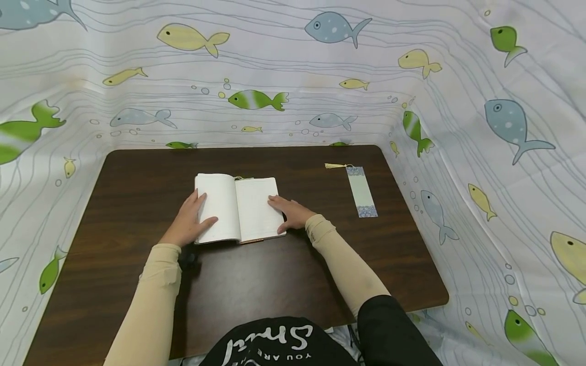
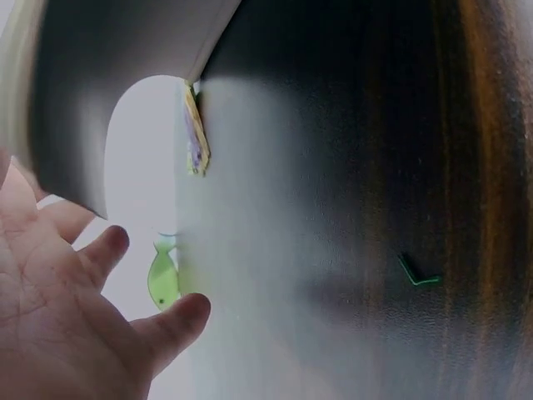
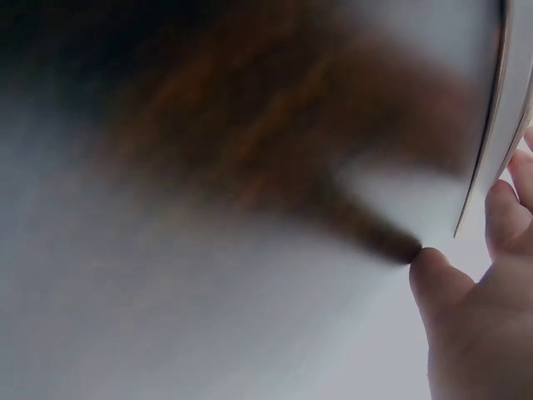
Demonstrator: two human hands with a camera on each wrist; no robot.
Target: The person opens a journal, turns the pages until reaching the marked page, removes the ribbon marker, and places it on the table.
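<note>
My left grip and right grip spread wide at the side edges of the open notebook, just left of frame centre, which I judge light, soft-paged, best held by those edges.

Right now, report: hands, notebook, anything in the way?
Notebook open on table. Left hand at its left edge, right hand at its right. Bookmark off to the right, apart; no obstruction seen.
</note>
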